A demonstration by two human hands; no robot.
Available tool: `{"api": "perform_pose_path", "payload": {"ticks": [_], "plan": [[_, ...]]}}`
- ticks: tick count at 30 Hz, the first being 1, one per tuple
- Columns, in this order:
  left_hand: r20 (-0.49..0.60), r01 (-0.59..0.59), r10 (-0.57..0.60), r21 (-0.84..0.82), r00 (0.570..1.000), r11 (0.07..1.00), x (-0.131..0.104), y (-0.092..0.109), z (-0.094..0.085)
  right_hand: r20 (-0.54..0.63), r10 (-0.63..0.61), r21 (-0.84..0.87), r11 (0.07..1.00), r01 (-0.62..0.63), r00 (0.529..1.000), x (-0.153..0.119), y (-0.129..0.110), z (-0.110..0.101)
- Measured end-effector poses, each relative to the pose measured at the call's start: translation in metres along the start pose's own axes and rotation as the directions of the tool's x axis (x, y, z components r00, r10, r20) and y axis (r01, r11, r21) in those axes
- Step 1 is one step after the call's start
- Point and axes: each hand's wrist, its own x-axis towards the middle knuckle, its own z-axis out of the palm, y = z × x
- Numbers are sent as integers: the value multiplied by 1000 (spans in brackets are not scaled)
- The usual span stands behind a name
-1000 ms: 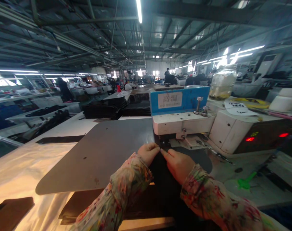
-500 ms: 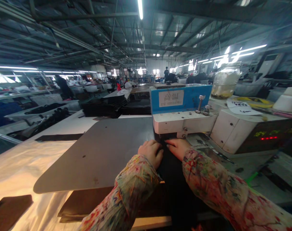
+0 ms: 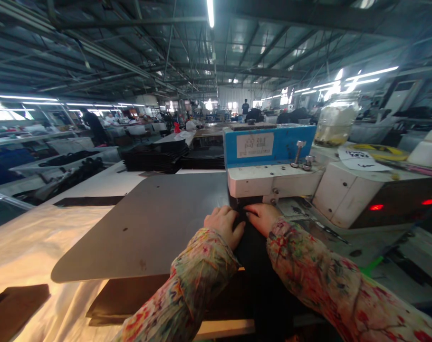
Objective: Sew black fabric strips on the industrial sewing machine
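Nearest me is the black cloth (image 3: 262,266), a long, matte piece (so dark that its weave is lost to me) running toward me from the near side of the sewing machine (image 3: 271,183). Its far end, slightly rumpled, lies between and beneath my fingertips, just in front of the machine's head. My left grip (image 3: 223,224) rests along the cloth's left edge, fingers bent and thumb a little apart; my right grip (image 3: 264,218) comes in from the other side, fingers pointing left at the cloth, close under the machine. I touch it with both, but whether either is pinched closed on it, I cannot tell. Left of the machine spreads a grey metal plate (image 3: 155,228), with brown folded pieces (image 3: 126,299) below its near edge. On top of the machine's right part stands a glass jar (image 3: 337,121). Beyond the plate, left of the machine, black stacked pieces (image 3: 155,157) sit on the desk (image 3: 91,185).
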Motion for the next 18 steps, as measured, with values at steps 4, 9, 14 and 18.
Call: {"api": "perform_pose_path", "payload": {"ticks": [4,9,14,18], "plan": [[-18,-20,20,21,1000,1000,0,-1,3,-14,30,-19,999,-31,999,2,-1,0],[-45,-45,47,54,998,998,-1,-5,7,-16,79,-10,997,-80,997,4,-2,1],[-24,-45,46,54,999,998,-4,-3,4,-27,81,-70,994,-83,996,4,-6,0],[-8,-52,52,39,999,998,-4,-2,3,-34,63,-102,993,-66,997,4,-7,1]]}}
